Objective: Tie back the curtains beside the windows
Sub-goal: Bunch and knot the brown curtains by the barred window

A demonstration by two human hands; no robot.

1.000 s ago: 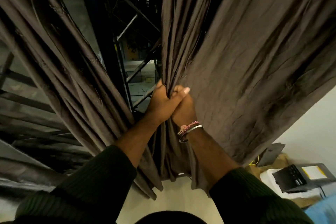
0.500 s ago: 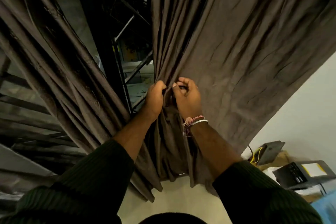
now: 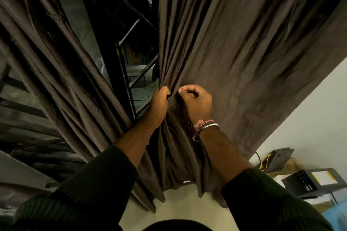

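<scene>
Two dark brown curtains hang in front of a window. The right curtain [image 3: 244, 47] fills the upper right; the left curtain [image 3: 56, 73] slants across the left side. My left hand [image 3: 159, 105] grips the bunched inner edge of the right curtain from the left. My right hand [image 3: 197, 101], with bracelets at the wrist, has its fingers curled round the gathered folds just to the right of the left hand. The two hands are close together, with the pleats pinched between them. No tie-back is visible.
Between the curtains shows a dark window [image 3: 135, 58] with metal bars. A white wall [image 3: 308, 118] runs along the right. At lower right lie a black device [image 3: 304, 184], a dark bag with a yellow cord [image 3: 276, 159] and boxes. Pale floor [image 3: 180, 210] lies below.
One second ago my hands were clasped together on the curtain's edge. They have since come apart a little and regripped the folds side by side, the right hand now curled over them.
</scene>
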